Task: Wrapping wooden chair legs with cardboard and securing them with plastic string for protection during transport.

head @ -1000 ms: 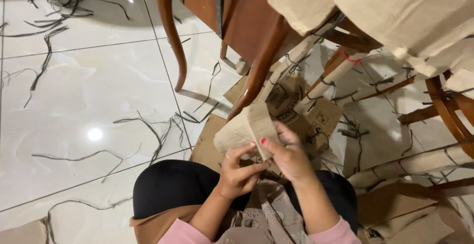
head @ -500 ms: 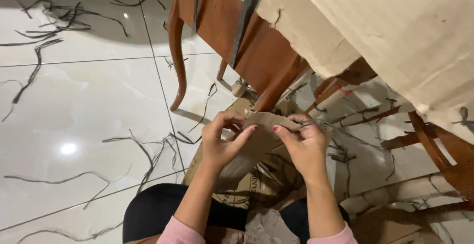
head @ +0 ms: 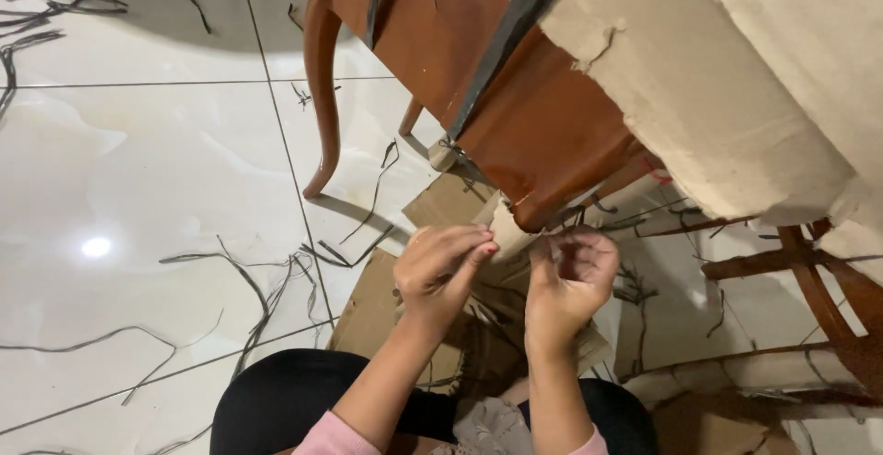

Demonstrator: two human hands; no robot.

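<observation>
I see my left hand [head: 440,266] raised in front of me, fingers curled and closed on the edge of a piece of brown wrapping paper [head: 509,227], with the thumb and the red-nailed fingertips pinching it. My right hand [head: 567,276] is just beside it, also closed, but whether it pinches the same paper or a thin dark strip there, I cannot tell, because the fingers are blurred. I think both hands are held high and close together because the paper sits right above the grip, around the lower part of a reddish-brown wooden chair leg [head: 538,147], so it must be worked at from below.

The paper looks pale tan, soft and wrinkled, rolled like a sleeve with a torn, open end toward my fingers. Above the grip and to its right a bigger wrapped part [head: 736,96] has the same paper, crossed by a dark strap [head: 515,32]. Below the hands lies flat cardboard [head: 368,303] on the white tiled floor [head: 138,197], where cut dark strips [head: 267,280] are scattered to the left of the grip
</observation>
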